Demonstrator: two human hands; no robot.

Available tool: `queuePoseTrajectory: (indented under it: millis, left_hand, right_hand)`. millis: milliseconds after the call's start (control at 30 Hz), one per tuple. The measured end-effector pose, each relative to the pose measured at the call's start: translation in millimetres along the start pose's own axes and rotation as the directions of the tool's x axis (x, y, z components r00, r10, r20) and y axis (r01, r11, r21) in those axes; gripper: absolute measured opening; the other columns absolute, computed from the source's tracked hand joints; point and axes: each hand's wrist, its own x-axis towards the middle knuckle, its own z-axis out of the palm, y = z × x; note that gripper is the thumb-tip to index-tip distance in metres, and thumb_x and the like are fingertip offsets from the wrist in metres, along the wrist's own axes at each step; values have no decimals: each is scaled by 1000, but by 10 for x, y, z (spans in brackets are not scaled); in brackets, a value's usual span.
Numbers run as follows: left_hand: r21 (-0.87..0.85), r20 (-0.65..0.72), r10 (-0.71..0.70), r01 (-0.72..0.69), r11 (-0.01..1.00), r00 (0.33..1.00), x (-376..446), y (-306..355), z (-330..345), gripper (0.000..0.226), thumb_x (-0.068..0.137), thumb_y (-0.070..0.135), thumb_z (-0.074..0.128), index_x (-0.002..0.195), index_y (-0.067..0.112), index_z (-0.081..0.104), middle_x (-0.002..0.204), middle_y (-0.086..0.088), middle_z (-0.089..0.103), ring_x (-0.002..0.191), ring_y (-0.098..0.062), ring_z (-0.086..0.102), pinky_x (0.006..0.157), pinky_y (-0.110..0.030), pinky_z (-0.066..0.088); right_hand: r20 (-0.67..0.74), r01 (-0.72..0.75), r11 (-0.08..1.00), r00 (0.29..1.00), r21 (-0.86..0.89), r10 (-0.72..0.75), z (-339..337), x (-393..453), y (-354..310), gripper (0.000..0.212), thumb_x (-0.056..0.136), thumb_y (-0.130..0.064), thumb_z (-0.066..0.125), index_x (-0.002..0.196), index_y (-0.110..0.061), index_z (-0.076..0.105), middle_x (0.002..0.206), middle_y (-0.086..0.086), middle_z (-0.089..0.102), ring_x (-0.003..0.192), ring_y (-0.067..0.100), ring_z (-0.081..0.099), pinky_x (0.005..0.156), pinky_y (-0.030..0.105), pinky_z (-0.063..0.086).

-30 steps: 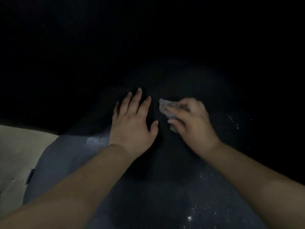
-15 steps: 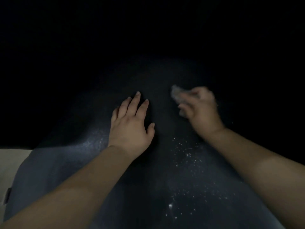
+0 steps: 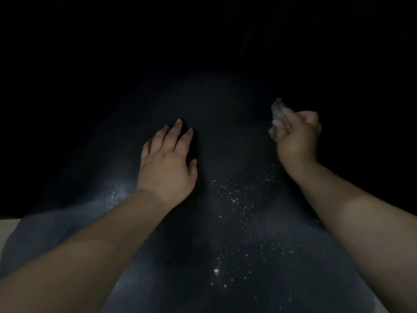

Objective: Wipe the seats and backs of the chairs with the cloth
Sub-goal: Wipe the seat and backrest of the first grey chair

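The right hand [image 3: 297,136] has its grip curled round the crumpled cloth [image 3: 275,119], at the far right of the dark seat [image 3: 225,222]. The left hand [image 3: 168,161] lies flat on the seat, fingers straight, holding nothing. White specks [image 3: 237,199] cover the near seat, so wiping looks barely underway; the chair's back is lost in darkness.

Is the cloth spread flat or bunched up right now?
Bunched up. The cloth is a small crumpled wad gripped in the right hand's curled fingers, only a bit poking out; no flat part lies on the dark chair surface.
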Motion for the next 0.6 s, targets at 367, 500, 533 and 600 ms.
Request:
queuePoseTrajectory:
  millis: [367, 500, 533, 600]
  left_hand:
    - [49, 29, 42, -44, 998, 999, 167, 254, 77, 65, 89, 48, 44, 148, 27, 26, 158, 0, 16, 143, -24, 14, 114, -48, 18]
    - [64, 31, 37, -39, 997, 999, 161, 261, 97, 65, 89, 47, 46, 148, 25, 28, 158, -1, 18, 142, -25, 16, 113, -50, 21]
    - [69, 30, 36, -38, 997, 999, 159, 269, 104, 65, 89, 47, 46, 148, 25, 28, 158, -1, 18, 142, -25, 16, 113, -50, 22]
    - [70, 25, 38, -39, 997, 999, 152, 279, 108, 65, 89, 46, 47, 148, 24, 29, 157, -2, 20, 141, -26, 17, 112, -51, 23]
  right_hand:
    - [-9, -90, 990, 996, 109, 91, -177, -163, 411, 32, 91, -16, 59, 123, -18, 61, 123, 10, 40, 107, 12, 34, 91, 1, 28]
    - [133, 224, 968, 962, 113, -238, 2, -694, 96, 31, 88, -21, 59, 118, -26, 64, 118, 11, 50, 108, 28, 42, 94, 39, 39]
    - [215, 328, 938, 914, 110, -345, -3, -768, 52, 32, 88, -26, 57, 119, -29, 63, 118, 11, 52, 109, 28, 42, 91, 41, 38]
    - [256, 429, 899, 863, 88, -436, -61, -643, 141, 33, 89, -32, 55, 121, -31, 61, 120, 11, 52, 111, 28, 42, 91, 41, 36]
